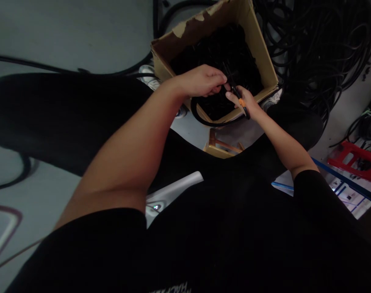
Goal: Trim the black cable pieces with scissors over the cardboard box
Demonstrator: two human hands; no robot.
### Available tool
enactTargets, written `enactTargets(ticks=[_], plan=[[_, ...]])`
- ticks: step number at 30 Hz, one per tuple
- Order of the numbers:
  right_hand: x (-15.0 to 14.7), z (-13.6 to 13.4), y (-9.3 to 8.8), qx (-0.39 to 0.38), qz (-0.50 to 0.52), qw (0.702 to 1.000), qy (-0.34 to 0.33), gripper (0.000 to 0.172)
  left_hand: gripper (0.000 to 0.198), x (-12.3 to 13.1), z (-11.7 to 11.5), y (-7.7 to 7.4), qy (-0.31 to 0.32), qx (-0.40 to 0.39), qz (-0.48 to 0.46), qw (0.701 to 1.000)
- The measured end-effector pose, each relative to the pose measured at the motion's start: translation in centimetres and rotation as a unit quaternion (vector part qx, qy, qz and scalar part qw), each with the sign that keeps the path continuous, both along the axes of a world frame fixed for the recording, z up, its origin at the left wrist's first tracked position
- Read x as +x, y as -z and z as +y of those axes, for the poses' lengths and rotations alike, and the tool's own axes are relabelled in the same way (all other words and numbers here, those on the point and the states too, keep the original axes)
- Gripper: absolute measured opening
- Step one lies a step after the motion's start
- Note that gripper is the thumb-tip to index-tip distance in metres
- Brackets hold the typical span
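My left hand (205, 80) is closed in a pinch above an open cardboard box (258, 44). A black cable (208, 122) loops along the near side of the box and passes up behind this hand; its end is hidden by the fingers. In my right hand (248, 101) are scissors (241, 102) with black and orange handles, their dark blades pointing away from me, close to my left fingertips. How far the blades are apart is too dark to tell. Many short black pieces (216, 44) fill the box below both hands.
A large heap of black cables (304, 53) lies right of the box. Another black cable (29, 61) crosses the floor at left. A small wooden stool (222, 150) is below the box, between my legs. A red plastic object (353, 160) lies at right.
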State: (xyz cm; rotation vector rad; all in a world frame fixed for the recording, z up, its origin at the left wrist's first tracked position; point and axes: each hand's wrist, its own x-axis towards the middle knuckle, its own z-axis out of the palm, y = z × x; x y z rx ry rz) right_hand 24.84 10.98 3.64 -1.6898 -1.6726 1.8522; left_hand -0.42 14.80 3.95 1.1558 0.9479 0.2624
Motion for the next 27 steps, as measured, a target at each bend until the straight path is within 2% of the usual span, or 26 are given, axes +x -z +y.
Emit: enactTargets(ticks=[3, 7, 12, 16, 21, 24, 27], plan=[[0.1, -0.5, 0.7, 0.034, -0.042, 0.998, 0.033, 0.088, 0.036, 0.3, 0.0, -0.8, -0.032, -0.051, 0.0, 0.998], [0.6, -0.9, 1.0, 0.048, -0.073, 0.996, 0.019, 0.089, 0.036, 0.4, 0.2, -1.5, -0.057, -0.116, -0.003, 0.992], [1.6, -1.1, 0.8, 0.045, -0.068, 0.996, -0.018, 0.088, 0.037, 0.6, 0.0, -0.7, -0.093, -0.171, -0.018, 0.981], [2.4, -0.9, 0.5, 0.04, -0.095, 0.992, -0.066, 0.071, 0.039, 0.8, -0.2, 0.0, -0.091, -0.216, 0.017, 0.972], [3.3, -0.7, -0.1, 0.059, -0.129, 0.984, -0.111, 0.04, 0.039, 0.7, -0.3, -0.9, -0.062, -0.266, 0.028, 0.962], [3.8, -0.8, -0.5, 0.051, -0.119, 0.983, -0.128, 0.033, 0.047, 0.6, -0.4, -1.3, -0.038, -0.268, 0.025, 0.962], [4.2, -0.9, -0.6, 0.04, -0.109, 0.985, -0.131, 0.036, 0.046, 0.5, -0.5, -1.0, -0.043, -0.275, 0.021, 0.96]])
